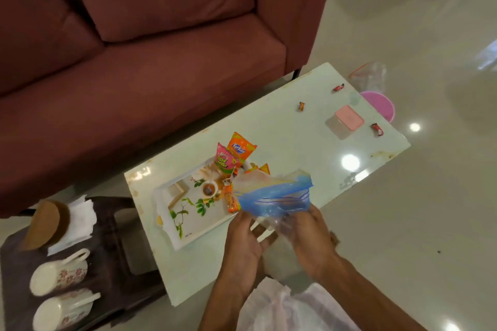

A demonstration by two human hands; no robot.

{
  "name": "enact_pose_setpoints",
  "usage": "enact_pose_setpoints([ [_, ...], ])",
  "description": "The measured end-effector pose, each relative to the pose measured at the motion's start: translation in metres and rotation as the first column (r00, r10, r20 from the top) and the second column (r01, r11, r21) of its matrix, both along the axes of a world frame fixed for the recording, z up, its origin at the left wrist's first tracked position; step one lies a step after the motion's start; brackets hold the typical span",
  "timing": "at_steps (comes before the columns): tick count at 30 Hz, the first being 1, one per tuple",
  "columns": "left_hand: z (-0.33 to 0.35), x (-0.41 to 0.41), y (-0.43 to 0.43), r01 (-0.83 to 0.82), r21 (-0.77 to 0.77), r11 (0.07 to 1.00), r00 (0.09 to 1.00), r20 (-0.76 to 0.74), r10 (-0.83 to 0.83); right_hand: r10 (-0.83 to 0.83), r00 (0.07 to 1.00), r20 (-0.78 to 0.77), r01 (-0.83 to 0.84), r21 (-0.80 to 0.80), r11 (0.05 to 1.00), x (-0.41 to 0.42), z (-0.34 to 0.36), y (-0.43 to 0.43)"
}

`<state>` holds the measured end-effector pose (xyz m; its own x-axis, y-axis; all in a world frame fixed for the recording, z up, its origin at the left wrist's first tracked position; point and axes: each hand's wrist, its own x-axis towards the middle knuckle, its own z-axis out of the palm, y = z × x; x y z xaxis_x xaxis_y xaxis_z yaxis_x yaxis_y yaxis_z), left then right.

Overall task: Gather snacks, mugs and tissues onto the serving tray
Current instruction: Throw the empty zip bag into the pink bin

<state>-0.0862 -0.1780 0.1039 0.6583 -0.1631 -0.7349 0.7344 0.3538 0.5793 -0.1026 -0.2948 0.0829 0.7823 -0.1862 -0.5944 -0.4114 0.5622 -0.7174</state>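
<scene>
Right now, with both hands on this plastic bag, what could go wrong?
The clear plastic zip bag with the blue top, held by your left hand and right hand, hangs beside the pink and orange snack packets propped at the far end of the white leaf-printed serving tray; a swing could topple them. The white flowered mugs lie on their sides on the dark stool and might roll off. The wrapped sweets down the glossy white table are easily forgotten.

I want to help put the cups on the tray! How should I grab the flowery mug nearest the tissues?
Grip the mug by its handle, reaching down from above. It lies on its side on the stool with the handle loop turned upward and free, while its round body could probably roll.
</scene>
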Motion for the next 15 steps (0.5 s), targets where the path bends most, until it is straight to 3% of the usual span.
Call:
enact_pose_setpoints([
  [5,-0.006,0.017,-0.048,0.103,0.049,0.993,0.98,0.166,-0.11,0.004,0.98,-0.197,0.048,0.261,0.964,-0.002,-0.001,-0.051],
  [9,-0.016,0.02,-0.107,0.23,0.137,0.964,0.94,0.226,-0.256,0.183,0.953,-0.243,-0.066,0.423,0.904,-0.001,-0.003,-0.124],
  [12,-0.027,0.021,-0.161,0.28,0.369,0.886,0.881,0.267,-0.389,0.397,0.847,-0.353,-0.342,0.209,0.916,-0.003,-0.019,-0.183],
  [15,-0.034,0.022,-0.215,0.319,0.525,0.789,0.807,0.287,-0.517,0.414,0.797,-0.44,-0.492,-0.075,0.868,-0.006,-0.036,-0.23],
])
